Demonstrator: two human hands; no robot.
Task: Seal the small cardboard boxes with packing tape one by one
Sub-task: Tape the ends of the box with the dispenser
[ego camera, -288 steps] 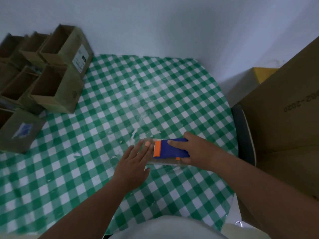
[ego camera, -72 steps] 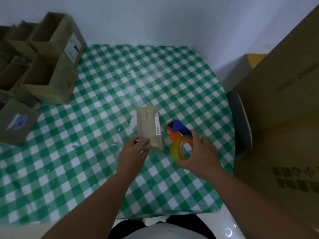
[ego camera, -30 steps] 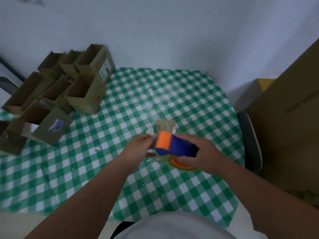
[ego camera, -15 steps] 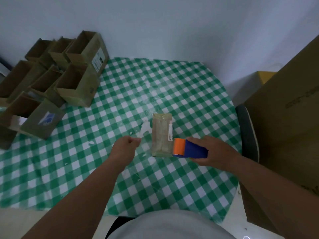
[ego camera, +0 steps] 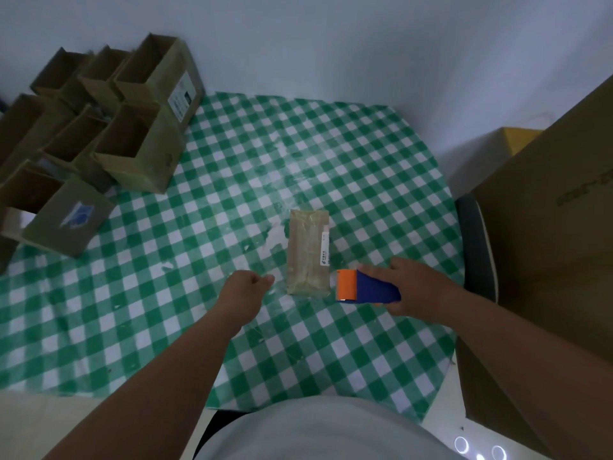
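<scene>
A small flat cardboard box (ego camera: 307,252) with a white label strip lies on the green checked tablecloth (ego camera: 166,293), its long side pointing away from me. My right hand (ego camera: 419,290) grips a blue and orange tape dispenser (ego camera: 366,287) just right of the box's near end. My left hand (ego camera: 243,290) hovers left of that same end with thumb and fingers pinched together, on the end of the clear packing tape, which hardly shows. Neither hand touches the box.
Several open small cardboard boxes (ego camera: 139,151) are heaped at the table's far left, one with a blue mark (ego camera: 78,215). A large cardboard carton (ego camera: 547,244) stands right of the table, behind a dark chair edge (ego camera: 474,247). The wall is close behind.
My left hand pinched at the dispenser's orange mouth a second ago. The hands have since drawn apart, left hand to the left and dispenser to the right of the box's near end.
</scene>
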